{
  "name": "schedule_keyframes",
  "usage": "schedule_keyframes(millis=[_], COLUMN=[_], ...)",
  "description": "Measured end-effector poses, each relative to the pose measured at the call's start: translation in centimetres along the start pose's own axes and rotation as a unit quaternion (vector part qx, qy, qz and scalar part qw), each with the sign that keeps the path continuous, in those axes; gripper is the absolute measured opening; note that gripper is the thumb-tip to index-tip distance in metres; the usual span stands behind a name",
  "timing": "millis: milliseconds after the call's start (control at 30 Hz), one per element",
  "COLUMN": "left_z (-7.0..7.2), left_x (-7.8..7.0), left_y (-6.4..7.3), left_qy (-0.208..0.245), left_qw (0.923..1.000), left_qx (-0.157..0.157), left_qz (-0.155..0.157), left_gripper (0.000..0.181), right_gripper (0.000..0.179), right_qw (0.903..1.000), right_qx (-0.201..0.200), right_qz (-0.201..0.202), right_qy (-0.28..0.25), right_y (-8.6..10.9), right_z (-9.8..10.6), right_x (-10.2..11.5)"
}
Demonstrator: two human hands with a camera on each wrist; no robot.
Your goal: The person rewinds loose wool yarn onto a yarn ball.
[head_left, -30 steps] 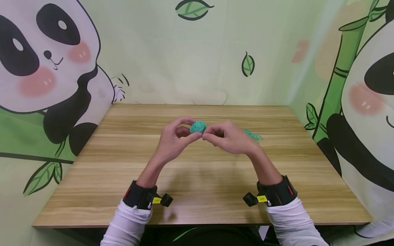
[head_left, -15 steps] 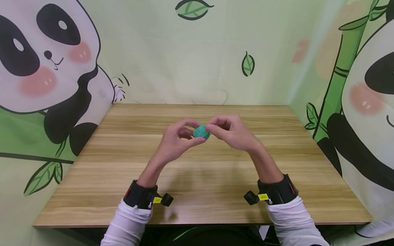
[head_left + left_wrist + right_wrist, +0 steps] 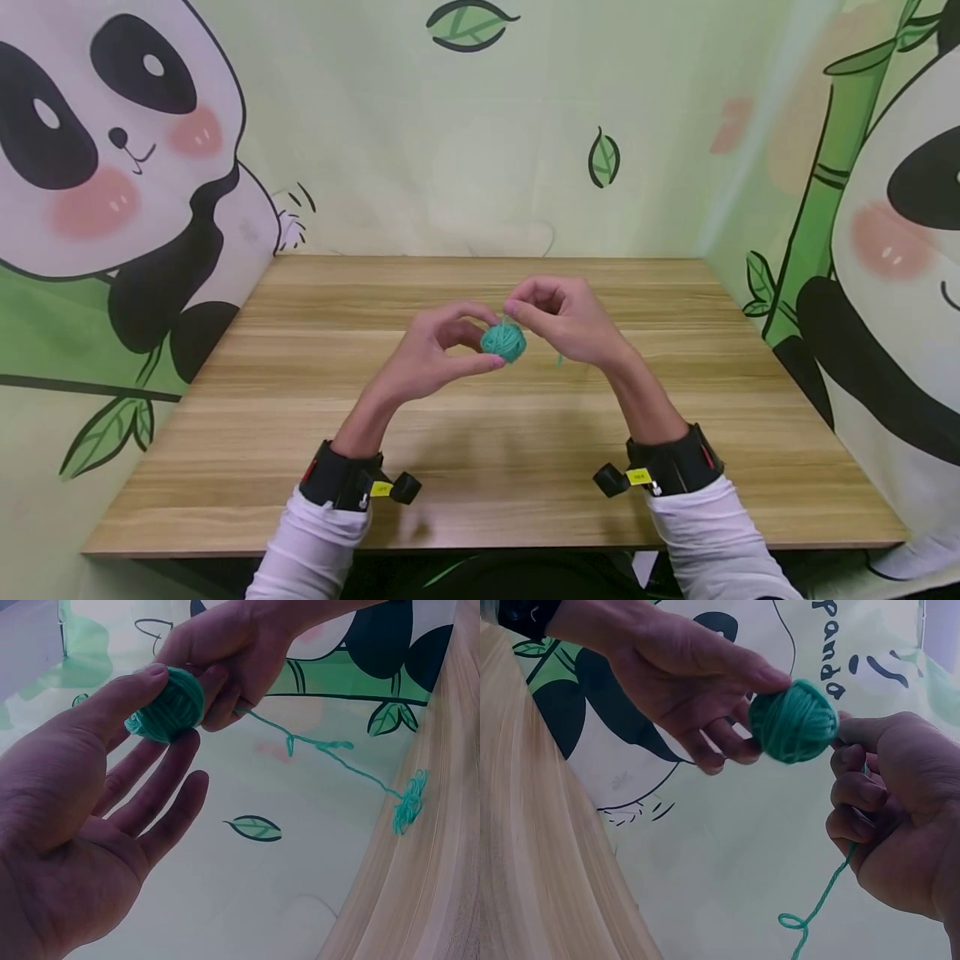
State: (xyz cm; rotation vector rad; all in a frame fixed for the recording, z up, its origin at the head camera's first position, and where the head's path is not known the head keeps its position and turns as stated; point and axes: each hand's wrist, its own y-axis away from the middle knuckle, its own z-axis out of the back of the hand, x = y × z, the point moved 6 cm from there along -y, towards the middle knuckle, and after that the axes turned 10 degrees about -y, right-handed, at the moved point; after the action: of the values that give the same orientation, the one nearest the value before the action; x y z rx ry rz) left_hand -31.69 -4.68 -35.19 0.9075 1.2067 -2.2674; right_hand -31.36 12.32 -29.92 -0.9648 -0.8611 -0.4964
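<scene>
Since the yarn ball (image 3: 504,342) looks squashable, your half-open left hand (image 3: 429,354) rightly pinches opposite sides; beside it, your curled right hand (image 3: 567,323) grips the strand (image 3: 832,882).

Head view. Yarn ball (image 3: 504,342): one. Hands (image 3: 427,358): two. Table (image 3: 225,475): one. Sleeves (image 3: 307,542): two. Wrist straps (image 3: 335,479): two are sitting, seven and four o'clock. Printed pandas (image 3: 142,183): two are showing, ten and three. Left wrist view. Yarn tangle (image 3: 410,806): one is lying at three.
</scene>
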Motion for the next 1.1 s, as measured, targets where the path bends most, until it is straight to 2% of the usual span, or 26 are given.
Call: schedule_keyframes(millis=[167, 467, 567, 700, 833, 1000, 1100], left_z=[0.1, 0.4, 0.6, 0.7, 0.8, 1.0, 1.1], left_x=[-0.2, -0.5, -0.5, -0.7, -1.4, -2.8, -3.1], left_y=[0.0, 0.2, 0.2, 0.1, 0.0, 0.0, -0.1], left_qy=[0.019, 0.03, 0.038, 0.043, 0.034, 0.03, 0.03], left_qw=[0.9998, 0.999, 0.9983, 0.9976, 0.9974, 0.9968, 0.9964], left_qx=[-0.005, -0.032, -0.04, -0.052, -0.062, -0.073, -0.078], left_qz=[-0.001, -0.013, -0.019, -0.017, -0.013, -0.014, -0.015], left_gripper=[0.041, 0.04, 0.04, 0.042, 0.044, 0.042, 0.042], right_gripper=[0.01, 0.017, 0.018, 0.018, 0.02, 0.025, 0.025], right_qw=[0.9999, 0.9985, 0.9982, 0.9984, 0.998, 0.9955, 0.9929], right_qx=[0.007, 0.022, 0.026, 0.027, 0.017, -0.012, -0.029], right_qz=[0.002, -0.027, -0.035, -0.043, -0.06, -0.082, -0.09], right_qy=[-0.007, -0.042, -0.04, -0.025, 0.0, 0.047, 0.072], right_y=[-0.1, -0.1, -0.2, -0.3, -0.3, -0.3, -0.3], right_z=[-0.3, -0.4, -0.1, 0.4, 0.7, 1.2, 1.4], right_x=[0.2, -1.8, -3.3, -5.3, -5.9, -6.6, -6.9])
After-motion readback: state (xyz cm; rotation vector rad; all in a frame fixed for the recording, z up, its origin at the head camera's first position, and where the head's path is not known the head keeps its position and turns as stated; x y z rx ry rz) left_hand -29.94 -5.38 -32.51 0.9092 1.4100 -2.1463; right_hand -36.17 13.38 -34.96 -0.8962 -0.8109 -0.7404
